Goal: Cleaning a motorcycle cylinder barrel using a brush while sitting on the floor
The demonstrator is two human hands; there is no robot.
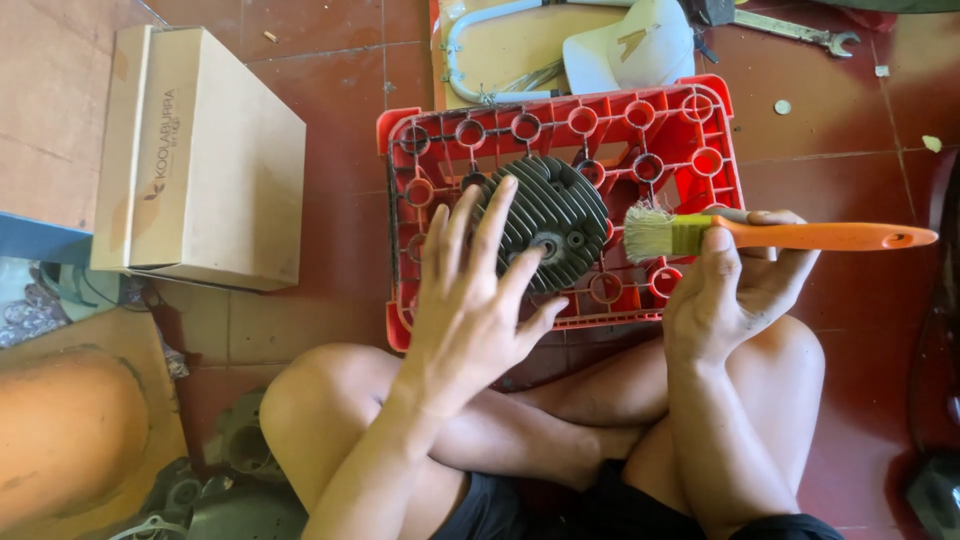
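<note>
A dark grey finned round metal part (555, 225) rests on top of an overturned red plastic crate (690, 130) in front of my crossed legs. My left hand (475, 290) hovers over the part's left side with the fingers spread, holding nothing; whether the fingertips touch the fins I cannot tell. My right hand (730, 290) grips a paintbrush (790, 236) with an orange handle. Its pale bristles point left, just to the right of the finned part.
A brown cardboard box (200, 160) stands on the red tile floor at the left. Behind the crate lie a white plastic piece (630, 50), a bent metal tube (480, 60) and a spanner (800, 30). Grey metal parts (230, 470) sit at the lower left.
</note>
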